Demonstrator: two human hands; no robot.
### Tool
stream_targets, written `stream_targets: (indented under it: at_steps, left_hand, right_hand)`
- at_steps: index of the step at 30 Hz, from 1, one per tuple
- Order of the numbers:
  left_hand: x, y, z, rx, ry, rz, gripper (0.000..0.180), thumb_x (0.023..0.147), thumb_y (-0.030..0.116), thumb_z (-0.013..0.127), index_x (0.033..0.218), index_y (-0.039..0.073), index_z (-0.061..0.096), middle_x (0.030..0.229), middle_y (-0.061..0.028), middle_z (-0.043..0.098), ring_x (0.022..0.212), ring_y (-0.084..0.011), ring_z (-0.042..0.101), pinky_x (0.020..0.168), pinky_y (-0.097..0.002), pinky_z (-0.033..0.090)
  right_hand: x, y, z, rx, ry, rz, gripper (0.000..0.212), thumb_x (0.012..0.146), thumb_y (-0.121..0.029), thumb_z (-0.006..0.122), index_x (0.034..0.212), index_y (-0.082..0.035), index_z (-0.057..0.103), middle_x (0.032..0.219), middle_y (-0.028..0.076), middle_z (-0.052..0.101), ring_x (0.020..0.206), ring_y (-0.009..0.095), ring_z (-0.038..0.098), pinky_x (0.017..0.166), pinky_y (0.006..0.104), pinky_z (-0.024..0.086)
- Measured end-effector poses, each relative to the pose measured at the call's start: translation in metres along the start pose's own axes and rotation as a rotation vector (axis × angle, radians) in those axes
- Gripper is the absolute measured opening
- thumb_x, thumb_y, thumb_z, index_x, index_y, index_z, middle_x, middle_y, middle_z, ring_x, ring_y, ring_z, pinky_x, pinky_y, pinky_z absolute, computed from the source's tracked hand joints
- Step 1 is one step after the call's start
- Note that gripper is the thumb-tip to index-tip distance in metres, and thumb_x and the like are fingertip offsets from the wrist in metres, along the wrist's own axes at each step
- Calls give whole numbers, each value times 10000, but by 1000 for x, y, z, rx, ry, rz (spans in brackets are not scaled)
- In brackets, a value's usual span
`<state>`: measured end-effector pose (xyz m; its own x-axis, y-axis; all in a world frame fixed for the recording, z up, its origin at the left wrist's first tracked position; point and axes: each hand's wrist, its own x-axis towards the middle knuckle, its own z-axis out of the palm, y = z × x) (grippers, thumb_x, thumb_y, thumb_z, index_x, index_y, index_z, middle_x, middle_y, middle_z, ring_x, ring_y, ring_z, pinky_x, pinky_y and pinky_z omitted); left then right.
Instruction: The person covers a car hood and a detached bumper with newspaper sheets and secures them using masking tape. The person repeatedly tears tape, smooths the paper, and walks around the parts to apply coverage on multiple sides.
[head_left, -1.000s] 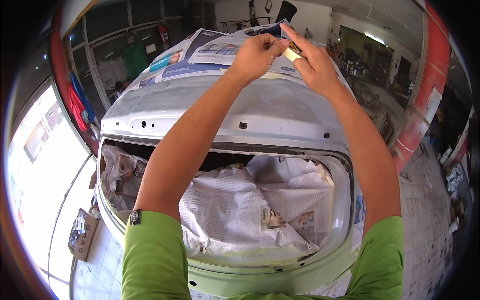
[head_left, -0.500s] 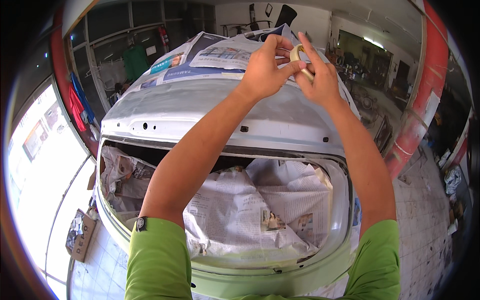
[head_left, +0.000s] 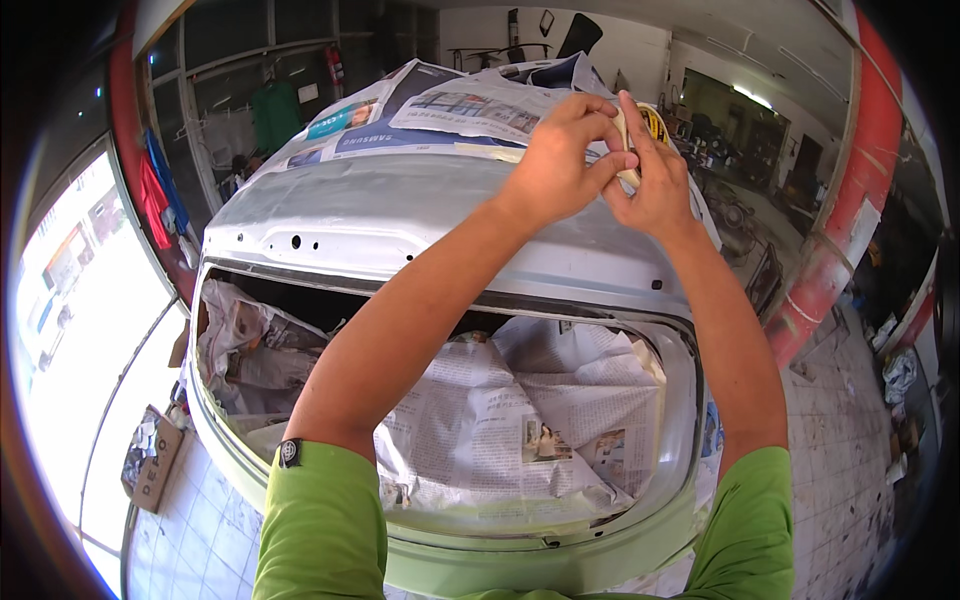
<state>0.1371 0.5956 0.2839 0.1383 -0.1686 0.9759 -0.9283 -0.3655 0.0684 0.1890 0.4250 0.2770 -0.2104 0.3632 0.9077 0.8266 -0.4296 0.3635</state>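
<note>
Both hands are raised to the far side of the scene, above a pale car body (head_left: pixel 420 215) whose rear opening gapes near the person. The right hand (head_left: pixel 655 185) closes around a small tape roll (head_left: pixel 640 135), thumb and fingers curled about its rim so the roll stands on edge between them. The left hand (head_left: pixel 560 165) meets it from the left, its fingertips drawn together and pinching at the roll's edge, seemingly on the loose end of the tape; the end itself is too small to make out. Holding the roll in one hand while the other nips at it keeps the roll from turning.

The hands hover just above newspaper sheets (head_left: pixel 440 115) laid over the far part of the car, probably as masking, with the roll well clear of the painted metal. More crumpled newspaper (head_left: pixel 520 430) fills the opening below the forearms, stuffed in so it covers the inside. Both green sleeves (head_left: pixel 320 520) come in from the near edge.

To the left, a cardboard scrap (head_left: pixel 155 465) lies on the tiled floor (head_left: pixel 190 540). A red pillar (head_left: pixel 850 190) stands on the right, with a dim workshop behind it.
</note>
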Motion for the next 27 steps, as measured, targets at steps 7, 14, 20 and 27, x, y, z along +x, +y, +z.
stream_targets:
  at_steps: [7, 14, 20, 27]
  left_hand:
    - [-3, 0, -4, -176, 84, -191, 287, 788, 89, 865, 990, -1, 682, 1075, -120, 688, 944, -216, 708, 831, -330, 621]
    - [9, 1, -14, -98, 38, -460, 214, 961, 143, 734, 1095, -21, 701, 984, -89, 762, 923, -139, 724, 793, -262, 565]
    - [7, 2, -4, -128, 117, -480, 180, 993, 153, 686, 1041, -20, 703, 953, -98, 759, 857, -168, 719, 762, -301, 554]
    - [-6, -10, 5, 168, 69, -188, 213, 1031, 168, 592, 927, -14, 630, 915, -159, 683, 782, -310, 649, 749, -428, 516]
  right_hand:
    - [6, -5, 4, 60, -31, 22, 890, 707, -125, 709, 1549, -54, 428, 766, 128, 708, 622, 326, 675, 620, 395, 551]
    - [14, -3, -2, 49, -78, 47, 823, 736, -136, 691, 1529, -117, 473, 806, 149, 723, 663, 358, 692, 655, 420, 575]
    - [10, -3, -3, 97, -133, 126, 740, 747, -157, 678, 1475, -127, 546, 828, 158, 731, 657, 364, 693, 656, 415, 581]
    - [7, 2, -8, 35, -311, 432, 664, 772, -238, 684, 1425, -150, 605, 964, 151, 751, 903, 384, 697, 857, 443, 553]
